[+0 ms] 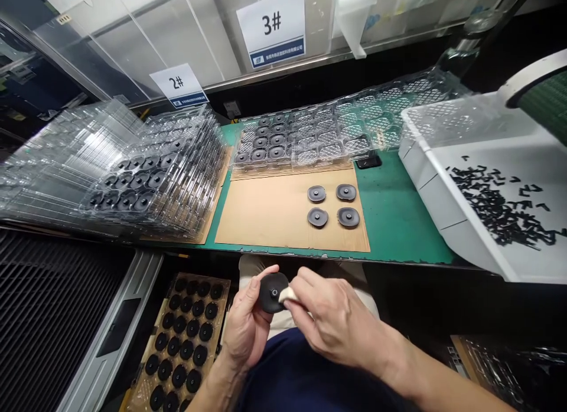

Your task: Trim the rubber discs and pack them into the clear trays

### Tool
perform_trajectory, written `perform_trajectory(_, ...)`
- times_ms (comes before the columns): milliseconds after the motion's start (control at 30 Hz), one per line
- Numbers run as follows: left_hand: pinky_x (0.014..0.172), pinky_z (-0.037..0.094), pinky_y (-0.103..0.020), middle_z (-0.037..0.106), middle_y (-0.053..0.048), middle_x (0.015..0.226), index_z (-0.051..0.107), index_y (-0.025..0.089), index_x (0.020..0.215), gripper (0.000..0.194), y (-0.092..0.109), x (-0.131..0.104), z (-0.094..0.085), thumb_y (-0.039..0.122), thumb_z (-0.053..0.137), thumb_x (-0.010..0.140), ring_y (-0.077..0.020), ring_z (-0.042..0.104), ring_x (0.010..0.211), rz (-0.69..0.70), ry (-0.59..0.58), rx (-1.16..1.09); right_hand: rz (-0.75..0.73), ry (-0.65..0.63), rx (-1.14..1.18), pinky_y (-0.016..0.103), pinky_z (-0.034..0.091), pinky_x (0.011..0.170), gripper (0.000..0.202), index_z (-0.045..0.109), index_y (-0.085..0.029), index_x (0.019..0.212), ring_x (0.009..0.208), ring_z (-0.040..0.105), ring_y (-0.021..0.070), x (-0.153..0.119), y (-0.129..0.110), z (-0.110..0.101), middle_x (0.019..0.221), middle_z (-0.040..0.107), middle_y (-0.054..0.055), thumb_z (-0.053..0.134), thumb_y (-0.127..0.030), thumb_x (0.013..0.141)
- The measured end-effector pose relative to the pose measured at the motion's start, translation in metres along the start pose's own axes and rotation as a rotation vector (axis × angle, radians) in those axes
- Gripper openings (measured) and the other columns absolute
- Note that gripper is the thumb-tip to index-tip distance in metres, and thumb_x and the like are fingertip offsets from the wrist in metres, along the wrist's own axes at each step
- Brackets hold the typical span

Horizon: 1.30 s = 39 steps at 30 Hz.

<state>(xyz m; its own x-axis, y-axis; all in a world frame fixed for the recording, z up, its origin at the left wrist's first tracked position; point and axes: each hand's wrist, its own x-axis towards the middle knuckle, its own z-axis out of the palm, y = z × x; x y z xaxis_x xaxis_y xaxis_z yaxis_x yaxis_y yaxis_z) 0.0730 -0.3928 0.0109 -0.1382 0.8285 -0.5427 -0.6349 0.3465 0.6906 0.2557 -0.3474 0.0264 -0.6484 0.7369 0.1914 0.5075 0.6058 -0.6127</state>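
My left hand [248,326] is closed round the edge of a black round plastic disc [268,293] with a small raised hub at its centre. It holds the disc above my lap, hub side up. My right hand [330,311] is closed in a pinch at the disc's right side. A small cream-white piece [289,294] shows at its fingertips, against the disc near the hub; whether it is a cloth or a finger cover, I cannot tell. Beyond my hands, several similar dark discs [348,217] lie apart on a cardboard sheet [266,214].
Stacked clear trays [177,182] with discs stand left on the green bench [398,205]. More clear trays [328,134] lie at the back, a phone [368,160] near them. A white bin [452,217] holds small black pieces at right. A disc-filled tray [186,329] sits low left.
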Motion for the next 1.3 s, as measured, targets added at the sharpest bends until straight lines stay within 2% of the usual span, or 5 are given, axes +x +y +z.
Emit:
perform_trajectory(500,0.065,0.058,-0.024,0.077,-0.008,0.088,0.08,0.012,0.11,0.045,0.001,0.004,0.003,0.048,0.08,0.084,-0.0149,0.067,0.073,-0.073,-0.057,0.072,0.009,0.035,-0.051,0.034,0.026,0.057,0.018,0.049,-0.022,0.087,0.063,0.043,0.0157,-0.011,0.001,0.002,0.083,0.049,0.0,0.043,-0.019,0.103)
perform_trajectory(700,0.06,0.058,-0.027,0.071,-0.007,0.068,0.077,0.011,0.077,0.04,-0.006,0.007,0.001,0.05,0.076,0.087,-0.017,0.067,0.064,-0.187,-0.192,0.105,-0.086,0.071,-0.135,0.036,0.028,0.061,0.018,0.054,-0.021,0.089,0.073,0.048,0.0191,0.002,-0.002,-0.004,0.088,0.055,0.003,0.043,-0.015,0.101)
perform_trajectory(933,0.071,0.06,-0.023,0.078,-0.007,0.095,0.077,0.014,0.114,0.045,0.003,0.01,-0.001,0.048,0.08,0.084,-0.0147,0.071,0.079,0.006,0.007,0.054,0.04,0.118,-0.059,0.034,0.025,0.057,0.018,0.052,-0.021,0.085,0.065,0.046,0.016,-0.003,-0.005,0.006,0.083,0.052,0.001,0.044,-0.019,0.101)
perform_trajectory(1133,0.042,0.053,-0.026,0.069,-0.004,0.068,0.075,0.012,0.086,0.041,-0.012,0.013,-0.01,0.053,0.076,0.086,-0.0159,0.063,0.054,-0.214,-0.177,0.105,-0.178,0.029,-0.18,0.035,0.031,0.064,0.011,0.058,-0.019,0.093,0.078,0.049,0.0203,0.01,0.002,-0.005,0.091,0.057,0.004,0.054,-0.009,0.093)
perform_trajectory(1300,0.059,0.059,-0.029,0.075,-0.006,0.085,0.076,0.013,0.098,0.04,-0.006,0.013,-0.008,0.052,0.075,0.087,-0.0177,0.069,0.071,-0.18,-0.194,-0.01,-0.19,0.05,-0.181,0.035,0.032,0.065,0.009,0.058,-0.019,0.092,0.078,0.049,0.0206,0.016,0.004,-0.009,0.09,0.057,0.004,0.054,-0.012,0.095)
